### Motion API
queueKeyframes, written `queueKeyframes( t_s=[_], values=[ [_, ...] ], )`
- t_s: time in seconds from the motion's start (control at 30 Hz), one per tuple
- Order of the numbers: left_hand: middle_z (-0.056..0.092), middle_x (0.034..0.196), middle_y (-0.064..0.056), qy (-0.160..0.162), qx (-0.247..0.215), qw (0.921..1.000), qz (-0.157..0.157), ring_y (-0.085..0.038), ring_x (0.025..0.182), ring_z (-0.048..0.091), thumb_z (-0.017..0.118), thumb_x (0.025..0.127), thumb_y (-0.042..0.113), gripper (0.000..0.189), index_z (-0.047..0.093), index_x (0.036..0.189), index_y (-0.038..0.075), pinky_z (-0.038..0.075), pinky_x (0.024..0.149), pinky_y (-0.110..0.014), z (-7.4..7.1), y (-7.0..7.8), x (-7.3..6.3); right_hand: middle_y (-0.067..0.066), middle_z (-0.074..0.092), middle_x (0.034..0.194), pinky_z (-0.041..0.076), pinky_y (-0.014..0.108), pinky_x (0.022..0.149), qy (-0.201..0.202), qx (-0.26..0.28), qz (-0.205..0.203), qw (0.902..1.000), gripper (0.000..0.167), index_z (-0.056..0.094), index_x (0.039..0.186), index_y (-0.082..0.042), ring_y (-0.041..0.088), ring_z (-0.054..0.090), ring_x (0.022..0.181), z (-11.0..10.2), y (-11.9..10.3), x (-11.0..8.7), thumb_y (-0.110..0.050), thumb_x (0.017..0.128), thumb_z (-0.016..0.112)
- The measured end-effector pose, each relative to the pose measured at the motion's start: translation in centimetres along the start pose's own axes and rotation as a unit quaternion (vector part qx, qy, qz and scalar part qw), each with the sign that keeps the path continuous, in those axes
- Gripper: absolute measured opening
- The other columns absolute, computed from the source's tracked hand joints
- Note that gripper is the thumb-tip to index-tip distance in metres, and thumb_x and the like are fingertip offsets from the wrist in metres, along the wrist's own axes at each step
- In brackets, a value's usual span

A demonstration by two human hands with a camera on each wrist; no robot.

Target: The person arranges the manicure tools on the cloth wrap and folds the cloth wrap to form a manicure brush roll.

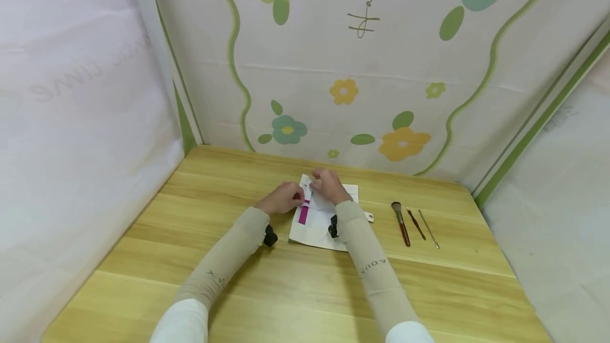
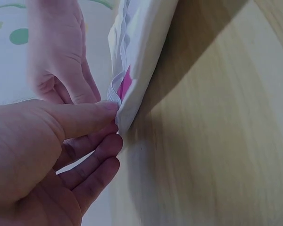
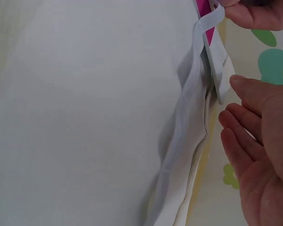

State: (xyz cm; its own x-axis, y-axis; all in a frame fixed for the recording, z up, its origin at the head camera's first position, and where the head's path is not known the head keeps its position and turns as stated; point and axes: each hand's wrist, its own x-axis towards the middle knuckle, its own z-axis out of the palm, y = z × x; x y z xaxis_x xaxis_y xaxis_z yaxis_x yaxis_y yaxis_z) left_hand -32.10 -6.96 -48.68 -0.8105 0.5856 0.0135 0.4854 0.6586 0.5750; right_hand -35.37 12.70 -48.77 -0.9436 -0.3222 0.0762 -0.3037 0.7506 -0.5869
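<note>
A white cloth tool roll (image 1: pixel 324 226) lies spread on the table, a white elastic band running across it. Tucked under the band is a narrow magenta and white flat piece (image 1: pixel 303 215) of unclear kind. My left hand (image 1: pixel 285 198) pinches the elastic (image 2: pixel 115 89) between thumb and fingers at the roll's left edge. At the far part of the roll is my right hand (image 1: pixel 330 186). In the right wrist view its thumb is close to the white end (image 3: pixel 221 70) of the flat piece, and its fingers (image 3: pixel 245 127) are apart from the thumb; contact is unclear.
Right of the roll lie a soft brush (image 1: pixel 401 224) with a dark red handle, a thin dark brown tool (image 1: pixel 416 224) and a slim metal tool (image 1: pixel 429 229). A small strap (image 1: pixel 369 217) sticks out of the roll's right side. Printed cloth walls (image 1: pixel 295 68) enclose the table.
</note>
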Motion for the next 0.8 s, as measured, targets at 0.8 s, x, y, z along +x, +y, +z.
queueKeyframes(
  t_s=[0.8],
  values=[
    [0.067,0.084,-0.004,0.006,0.009,0.9996,0.026,-0.014,0.078,0.055,0.064,0.102,0.003,0.016,0.073,0.089,0.004,0.047,0.076,-0.027,0.1,-0.4,-0.6,0.018,0.076,0.121,0.059,0.041,0.101,0.004,0.000,-0.018,0.9998,0.027,0.072,0.124,0.003,0.029,0.073,0.114,1.4,-1.1,-1.5,-0.006,0.099,0.071]
  ],
)
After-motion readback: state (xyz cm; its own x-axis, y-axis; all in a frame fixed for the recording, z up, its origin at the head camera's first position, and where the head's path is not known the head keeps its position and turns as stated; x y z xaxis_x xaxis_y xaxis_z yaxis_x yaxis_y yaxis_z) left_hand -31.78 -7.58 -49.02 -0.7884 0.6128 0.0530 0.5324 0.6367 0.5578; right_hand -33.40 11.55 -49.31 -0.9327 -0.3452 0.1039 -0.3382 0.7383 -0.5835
